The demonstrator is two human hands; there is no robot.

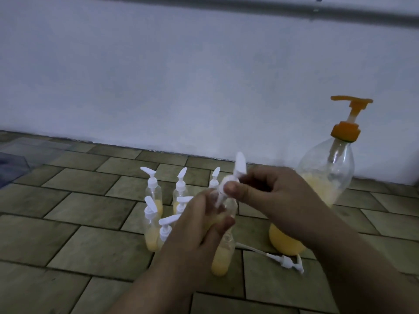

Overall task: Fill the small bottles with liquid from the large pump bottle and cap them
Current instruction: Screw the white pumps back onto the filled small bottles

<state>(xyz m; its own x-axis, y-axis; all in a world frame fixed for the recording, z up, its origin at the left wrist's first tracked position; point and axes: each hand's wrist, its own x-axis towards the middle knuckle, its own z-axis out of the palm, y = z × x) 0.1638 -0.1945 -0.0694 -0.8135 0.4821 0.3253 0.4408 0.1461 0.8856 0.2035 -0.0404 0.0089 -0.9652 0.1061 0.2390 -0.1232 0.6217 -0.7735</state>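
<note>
Left hand point(199, 225) fingers around small bottle point(223, 214)

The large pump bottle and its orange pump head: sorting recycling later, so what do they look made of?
Large clear pump bottle: likely thin glossy plastic, since yellow liquid shows through its wall. Orange pump head: seemingly opaque moulded plastic, smooth.
</note>
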